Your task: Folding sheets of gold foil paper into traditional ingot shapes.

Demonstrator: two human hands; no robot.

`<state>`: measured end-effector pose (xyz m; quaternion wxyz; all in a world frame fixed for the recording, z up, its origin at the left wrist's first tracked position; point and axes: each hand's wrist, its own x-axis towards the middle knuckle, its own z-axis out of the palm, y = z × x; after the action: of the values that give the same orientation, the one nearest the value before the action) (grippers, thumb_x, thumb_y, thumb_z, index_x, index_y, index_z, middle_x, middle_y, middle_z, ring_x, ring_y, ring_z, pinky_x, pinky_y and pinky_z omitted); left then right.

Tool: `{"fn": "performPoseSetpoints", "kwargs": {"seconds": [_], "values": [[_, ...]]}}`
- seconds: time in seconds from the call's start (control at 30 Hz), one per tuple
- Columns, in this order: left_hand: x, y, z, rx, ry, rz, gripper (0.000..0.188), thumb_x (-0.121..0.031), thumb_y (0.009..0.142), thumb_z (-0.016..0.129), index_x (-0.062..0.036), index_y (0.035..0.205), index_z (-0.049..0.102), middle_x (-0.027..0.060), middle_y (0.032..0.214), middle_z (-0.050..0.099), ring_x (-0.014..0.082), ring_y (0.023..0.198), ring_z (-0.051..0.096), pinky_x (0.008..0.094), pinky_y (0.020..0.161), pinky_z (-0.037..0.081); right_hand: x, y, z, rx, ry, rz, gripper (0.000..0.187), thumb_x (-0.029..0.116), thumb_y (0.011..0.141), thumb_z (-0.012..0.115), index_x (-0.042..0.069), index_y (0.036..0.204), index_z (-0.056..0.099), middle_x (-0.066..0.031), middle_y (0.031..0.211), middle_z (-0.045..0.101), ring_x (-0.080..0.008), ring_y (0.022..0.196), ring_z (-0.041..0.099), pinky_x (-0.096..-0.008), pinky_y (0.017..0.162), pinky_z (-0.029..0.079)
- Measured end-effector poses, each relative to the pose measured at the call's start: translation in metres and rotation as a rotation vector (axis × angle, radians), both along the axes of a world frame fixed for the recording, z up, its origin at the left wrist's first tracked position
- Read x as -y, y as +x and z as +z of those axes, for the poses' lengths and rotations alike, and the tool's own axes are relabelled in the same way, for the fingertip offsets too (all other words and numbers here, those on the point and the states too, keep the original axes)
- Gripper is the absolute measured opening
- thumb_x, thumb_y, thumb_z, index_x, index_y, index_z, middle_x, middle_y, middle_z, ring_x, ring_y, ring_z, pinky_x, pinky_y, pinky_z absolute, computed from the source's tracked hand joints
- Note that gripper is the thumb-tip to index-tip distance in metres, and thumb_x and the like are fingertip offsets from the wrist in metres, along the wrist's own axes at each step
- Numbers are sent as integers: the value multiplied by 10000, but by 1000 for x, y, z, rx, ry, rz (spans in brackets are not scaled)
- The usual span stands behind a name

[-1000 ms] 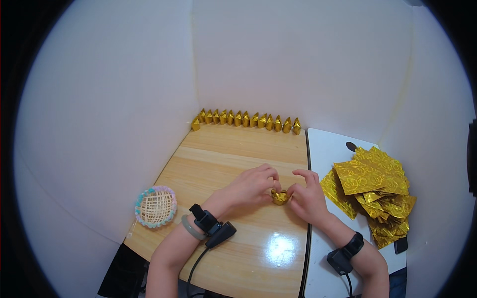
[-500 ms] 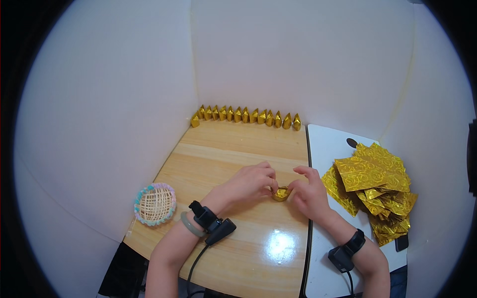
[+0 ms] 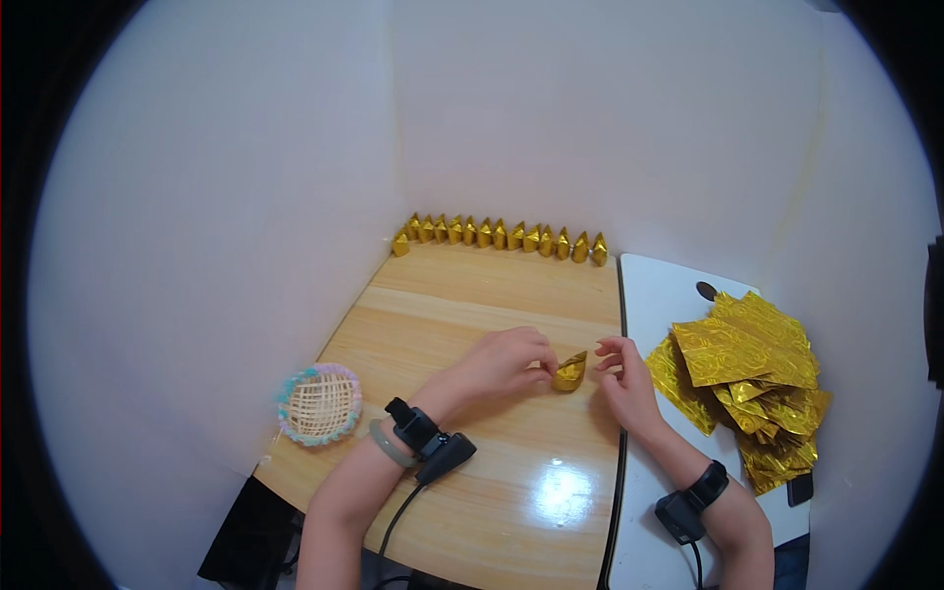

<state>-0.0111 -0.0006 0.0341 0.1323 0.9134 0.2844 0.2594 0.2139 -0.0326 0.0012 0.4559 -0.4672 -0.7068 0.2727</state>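
Observation:
A small folded gold paper ingot point(image 3: 570, 374) is at the middle right of the wooden table, its right tip pointing up. My left hand point(image 3: 511, 360) pinches the ingot's left end between thumb and fingers. Just to the right, my right hand point(image 3: 626, 388) is apart from the ingot, its fingers loosely curled and parted with nothing in them. Along the back edge of the table stands a row of several finished-looking gold paper ingots point(image 3: 500, 234).
A pile of patterned gold paper sheets point(image 3: 747, 354) lies on a white board point(image 3: 644, 295) at the right, partly over a dark phone-like object point(image 3: 801, 490). A small woven basket point(image 3: 320, 405) with a pastel rim sits at the left. White panels point(image 3: 590, 118) enclose the table.
My right hand has let go of the ingot and moved right. The ingot now shows a raised right tip. The view has shifted slightly.

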Motion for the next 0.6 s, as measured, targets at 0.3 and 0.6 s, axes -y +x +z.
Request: {"fn": "performPoseSetpoints", "kwargs": {"seconds": [0.3, 0.6], "values": [[-53, -39, 11, 119, 100, 631, 122, -187, 769, 611, -99, 843, 653, 62, 856, 627, 250, 866, 580, 368, 736, 462, 4, 2, -3, 47, -38, 25, 404, -65, 718, 420, 16, 1112, 447, -101, 998, 514, -179, 840, 552, -270, 705, 468], [-142, -155, 17, -236, 195, 1039, 123, -131, 748, 621, -43, 818, 672, 163, 835, 635, 318, 806, 604, 401, 717, 474, 2, -2, -1, 184, -66, 41, 311, 27, 750, 472, 45, 1061, 488, -104, 972, 521, -212, 852, 584, -311, 732, 476]]}}
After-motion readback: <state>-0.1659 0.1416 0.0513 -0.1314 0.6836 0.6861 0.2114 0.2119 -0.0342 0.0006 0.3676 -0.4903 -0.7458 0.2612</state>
